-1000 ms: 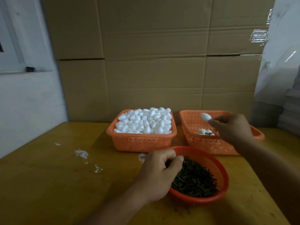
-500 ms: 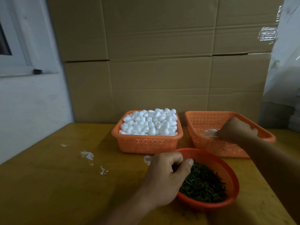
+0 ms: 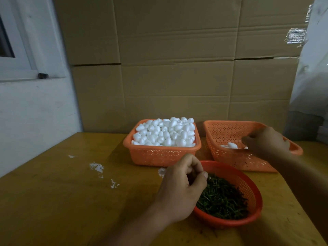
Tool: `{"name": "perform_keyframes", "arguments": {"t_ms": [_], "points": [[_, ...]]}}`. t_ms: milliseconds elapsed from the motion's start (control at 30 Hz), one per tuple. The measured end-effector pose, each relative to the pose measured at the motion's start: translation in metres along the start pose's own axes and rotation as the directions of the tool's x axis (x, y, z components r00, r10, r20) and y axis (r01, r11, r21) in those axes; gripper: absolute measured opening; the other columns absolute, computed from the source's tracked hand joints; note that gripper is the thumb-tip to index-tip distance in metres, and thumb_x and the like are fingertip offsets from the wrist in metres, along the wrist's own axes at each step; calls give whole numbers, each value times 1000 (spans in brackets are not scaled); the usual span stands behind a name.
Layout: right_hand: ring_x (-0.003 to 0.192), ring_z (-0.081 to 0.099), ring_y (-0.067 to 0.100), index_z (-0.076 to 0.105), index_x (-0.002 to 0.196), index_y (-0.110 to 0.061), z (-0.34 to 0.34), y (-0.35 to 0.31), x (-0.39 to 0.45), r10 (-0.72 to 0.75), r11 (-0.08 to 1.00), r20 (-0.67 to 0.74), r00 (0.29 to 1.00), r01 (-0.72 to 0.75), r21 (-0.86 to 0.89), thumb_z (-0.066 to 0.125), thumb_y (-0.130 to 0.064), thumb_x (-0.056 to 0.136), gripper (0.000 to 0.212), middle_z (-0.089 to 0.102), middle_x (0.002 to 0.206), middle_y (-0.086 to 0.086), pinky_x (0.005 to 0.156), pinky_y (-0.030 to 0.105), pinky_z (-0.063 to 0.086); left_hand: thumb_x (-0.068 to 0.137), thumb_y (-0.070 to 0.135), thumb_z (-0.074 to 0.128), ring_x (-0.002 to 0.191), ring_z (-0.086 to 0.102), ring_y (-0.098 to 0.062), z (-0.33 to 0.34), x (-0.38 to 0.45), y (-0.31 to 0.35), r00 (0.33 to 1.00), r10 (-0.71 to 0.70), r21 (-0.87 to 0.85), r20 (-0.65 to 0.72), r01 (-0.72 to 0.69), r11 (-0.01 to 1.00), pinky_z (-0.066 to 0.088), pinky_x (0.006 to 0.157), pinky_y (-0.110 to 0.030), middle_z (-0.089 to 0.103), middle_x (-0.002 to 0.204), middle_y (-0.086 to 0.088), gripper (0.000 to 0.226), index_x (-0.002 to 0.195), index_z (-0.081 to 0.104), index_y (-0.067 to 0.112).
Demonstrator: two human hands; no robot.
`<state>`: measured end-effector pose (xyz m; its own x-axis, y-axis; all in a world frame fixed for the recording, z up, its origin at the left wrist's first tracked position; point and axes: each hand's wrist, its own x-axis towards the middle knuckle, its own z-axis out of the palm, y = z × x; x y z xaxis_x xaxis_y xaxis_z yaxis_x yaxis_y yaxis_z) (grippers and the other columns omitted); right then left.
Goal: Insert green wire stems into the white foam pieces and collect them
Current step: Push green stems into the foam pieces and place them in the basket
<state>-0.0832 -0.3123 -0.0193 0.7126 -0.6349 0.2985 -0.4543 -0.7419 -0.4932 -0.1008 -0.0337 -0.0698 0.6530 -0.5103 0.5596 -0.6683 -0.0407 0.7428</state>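
Left hand (image 3: 179, 188) at near rim of round red basket (image 3: 248, 181), fingers curled, pinching over green wire stems (image 3: 223, 197); stem in grip? cannot tell. Right hand (image 3: 266, 142) farther, inside right orange basket (image 3: 223, 126), grip curled beside finished foam pieces (image 3: 230, 145); holding any unclear. Loose white foam pieces (image 3: 166, 132) far-centre tabletop (image 3: 62, 192), nearer left hand.

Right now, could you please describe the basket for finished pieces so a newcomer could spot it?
On the yellow table, two square orange baskets stand before the cardboard wall. Take the right-hand basket: nearly empty, unlike its heaped neighbour.
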Motion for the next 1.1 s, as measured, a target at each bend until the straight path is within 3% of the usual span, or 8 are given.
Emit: {"name": "perform_keyframes", "arguments": {"t_ms": [167,233,367,533,667,800,933,1100], "points": [[44,53,16,71,68,-15,-12,-9,-56,-196,942,-14,981,192,275,63,-33,94,33,63,52,7,47,31,41,96,22,66,49,39,-5,-6,5,-7,993,-30,103,-113,42,994,31,48,-17,43,57,12,35,70,43,26],[36,45,5,71,68,-18,-13,-13,-82,-275,898,-4,962,258,356,62,-36,93,32,61,49,5,39,24,34,96,23,66,49,40,-4,-12,10,-10,982,-64,135,-177,89,987,34,49,-20,44,56,12,35,69,43,25],[45,52,-8,68,65,-22,-6,-16,-117,-398,854,-62,915,395,340,60,-39,90,31,66,58,-7,57,17,26,96,17,66,57,55,1,-32,31,-19,936,-141,164,-323,202,966,45,56,-17,61,70,8,13,88,57,24],[46,57,5,61,58,-27,-4,-23,-130,-417,839,-149,897,443,316,65,-36,88,32,63,58,-19,41,19,37,92,13,69,70,59,1,-63,77,-33,892,-230,267,-388,348,899,40,58,-5,68,85,8,7,96,71,17],[44,56,8,59,56,-25,-2,-23,-133,-435,834,-135,890,455,312,66,-36,87,34,61,54,-13,43,26,38,89,13,69,98,65,-19,-77,114,-43,901,-325,491,-289,431,757,52,86,-29,72,105,-2,12,98,76,14],[50,58,8,61,57,-26,0,-24,-135,-445,824,-118,888,457,336,65,-38,85,31,61,56,-11,45,33,44,85,27,74,105,63,-21,-77,137,-50,873,-443,644,-207,462,609,52,93,-36,68,110,1,24,106,74,16],[54,59,8,62,58,-26,2,-23,-135,-443,833,-103,890,452,320,63,-42,84,30,63,62,-16,48,37,48,75,37,77,107,60,-24,-70,148,-55,855,-499,789,-142,402,465,51,97,-45,62,96,3,19,75,61,28],[55,59,6,64,60,-28,3,-22,-134,-431,843,-80,899,433,319,66,-42,84,28,62,60,-15,48,35,49,74,43,80,115,50,-23,-65,151,-62,848,-505,821,-159,398,409,48,101,-45,54,106,6,32,70,53,25]]}}
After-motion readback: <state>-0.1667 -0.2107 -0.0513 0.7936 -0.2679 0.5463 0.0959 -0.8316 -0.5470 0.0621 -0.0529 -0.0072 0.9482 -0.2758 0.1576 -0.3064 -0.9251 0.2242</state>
